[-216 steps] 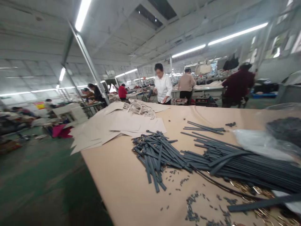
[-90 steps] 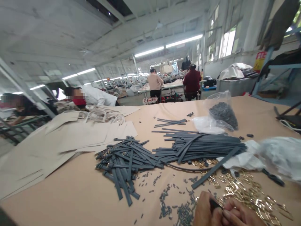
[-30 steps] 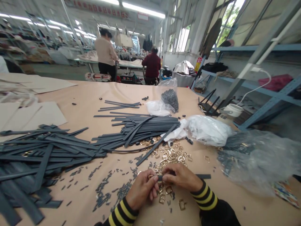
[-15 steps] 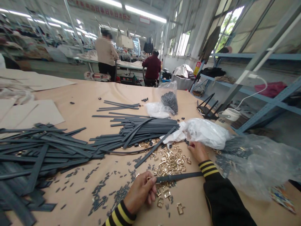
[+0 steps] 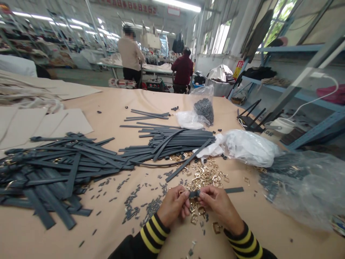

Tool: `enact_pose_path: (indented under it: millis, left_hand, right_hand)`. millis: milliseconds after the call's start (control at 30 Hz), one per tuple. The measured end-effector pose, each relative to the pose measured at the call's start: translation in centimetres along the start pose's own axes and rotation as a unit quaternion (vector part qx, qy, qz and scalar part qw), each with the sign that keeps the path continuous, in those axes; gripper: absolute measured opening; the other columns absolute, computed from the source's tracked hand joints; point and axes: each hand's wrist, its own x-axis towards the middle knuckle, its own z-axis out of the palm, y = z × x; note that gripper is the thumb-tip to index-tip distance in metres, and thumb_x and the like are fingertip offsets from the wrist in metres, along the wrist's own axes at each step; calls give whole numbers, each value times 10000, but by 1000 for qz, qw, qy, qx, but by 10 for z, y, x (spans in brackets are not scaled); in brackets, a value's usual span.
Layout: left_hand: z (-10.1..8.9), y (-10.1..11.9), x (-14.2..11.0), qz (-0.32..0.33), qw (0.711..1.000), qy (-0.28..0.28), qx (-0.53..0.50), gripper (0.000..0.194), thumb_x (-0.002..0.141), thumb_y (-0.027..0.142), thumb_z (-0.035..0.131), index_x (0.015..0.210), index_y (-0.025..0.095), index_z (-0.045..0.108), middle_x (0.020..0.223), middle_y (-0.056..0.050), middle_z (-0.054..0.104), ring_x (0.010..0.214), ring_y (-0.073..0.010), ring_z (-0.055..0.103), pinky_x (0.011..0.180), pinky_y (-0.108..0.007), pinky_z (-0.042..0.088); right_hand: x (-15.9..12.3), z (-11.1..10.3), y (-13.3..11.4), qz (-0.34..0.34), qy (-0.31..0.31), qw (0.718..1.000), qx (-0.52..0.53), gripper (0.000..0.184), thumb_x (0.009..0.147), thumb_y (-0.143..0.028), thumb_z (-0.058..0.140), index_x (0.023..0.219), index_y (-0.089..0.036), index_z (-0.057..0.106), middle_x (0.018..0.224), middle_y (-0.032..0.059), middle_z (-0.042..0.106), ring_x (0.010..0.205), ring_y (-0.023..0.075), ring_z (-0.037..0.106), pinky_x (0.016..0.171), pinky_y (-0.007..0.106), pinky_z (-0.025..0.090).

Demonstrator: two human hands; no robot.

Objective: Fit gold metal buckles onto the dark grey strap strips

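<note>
Head-worn view along the table (image 5: 35, 233), left to right: a loose heap of dark grey straps (image 5: 54, 169); scattered small grey pieces (image 5: 129, 212); the left hand (image 5: 174, 205), fingers closed on a small gold buckle (image 5: 181, 192); the right hand (image 5: 219, 205), pinching a dark grey strap (image 5: 234, 190) beside that buckle, its tail lying out rightward; gold buckles (image 5: 205, 178) spread beyond; a white plastic bag (image 5: 249, 147). Fingers hide the join, so threading cannot be confirmed. Risks: a slack pinch could drop the buckle among the others; a moving sleeve could scatter the small pieces. A red banner (image 5: 126, 5) and a yellow sign (image 5: 238, 69) carry lettering too small to read; no brand shows.
</note>
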Motion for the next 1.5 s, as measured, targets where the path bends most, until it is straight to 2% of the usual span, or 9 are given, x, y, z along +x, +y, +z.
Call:
enact_pose_path:
  millis: [433, 600, 767, 933, 1033, 1200, 1367, 1433, 1500]
  left_hand:
    - [7, -9, -1, 52, 998, 25, -13, 305, 764, 426, 496, 654, 148, 437, 434, 45, 523, 298, -57, 464, 280, -127, 317]
    - [12, -7, -4, 65, 996, 51, 28, 278, 788, 402, 463, 664, 153, 439, 435, 49, 513, 297, -52, 447, 287, -127, 302]
    - [11, -10, -5, 66, 995, 38, 68, 300, 813, 401, 427, 643, 154, 440, 405, 54, 486, 293, -44, 418, 298, -125, 300]
    - [13, -20, -6, 58, 995, 34, 75, 386, 838, 486, 316, 669, 159, 434, 418, 54, 480, 285, -51, 422, 274, -129, 279]
    - [15, -20, -7, 51, 994, 38, 90, 407, 835, 508, 296, 727, 151, 458, 438, 55, 484, 284, -44, 410, 272, -127, 273]
    - [13, -12, -7, 42, 996, -8, 78, 364, 811, 501, 369, 775, 148, 450, 431, 69, 464, 289, -39, 382, 283, -129, 277]
    - [10, -7, -6, 44, 997, -38, 60, 288, 812, 433, 418, 817, 149, 464, 465, 63, 481, 301, -38, 392, 290, -127, 265]
    - [10, -5, -7, 39, 998, -22, 54, 273, 801, 423, 440, 745, 156, 454, 454, 70, 466, 294, -32, 380, 288, -123, 252]
    - [9, -3, -7, 25, 999, -17, 44, 276, 778, 420, 476, 697, 159, 439, 457, 71, 467, 290, -26, 367, 284, -122, 248]
  right_hand:
    - [-7, 18, 3, -52, 29, 995, -86, 209, 732, -350, 593, 664, -155, 562, 581, -11, 563, 531, 123, 522, 490, 222, 413]
    - [-8, 24, 3, -36, 71, 997, -25, 252, 683, -373, 634, 801, -168, 548, 708, 31, 620, 608, 171, 601, 550, 271, 482]
    - [-11, 27, -2, -76, 40, 995, -45, 194, 719, -329, 613, 809, -158, 609, 753, 47, 623, 682, 176, 603, 626, 281, 497]
    - [-9, 27, 0, -94, 15, 995, -30, 179, 711, -323, 620, 774, -156, 625, 747, 25, 573, 616, 146, 568, 550, 253, 481]
    - [-7, 30, -2, -89, 6, 993, -81, 139, 747, -287, 577, 806, -173, 630, 715, 16, 589, 587, 144, 566, 553, 256, 472]
    - [-10, 33, -17, -157, 25, 962, -223, 158, 754, -149, 525, 817, -212, 655, 779, 24, 613, 729, 165, 572, 661, 262, 457]
    - [-16, 19, -23, -179, -48, 949, -257, 351, 715, -90, 520, 1032, -230, 574, 961, 38, 604, 874, 181, 555, 787, 296, 452]
    - [-17, 4, -23, -172, -31, 946, -275, 367, 740, -126, 509, 1092, -227, 528, 1043, 53, 574, 890, 187, 550, 742, 294, 474]
    - [-16, -13, -23, -184, 21, 928, -323, 359, 772, -178, 495, 1128, -228, 499, 1122, 68, 536, 973, 210, 514, 763, 323, 467]
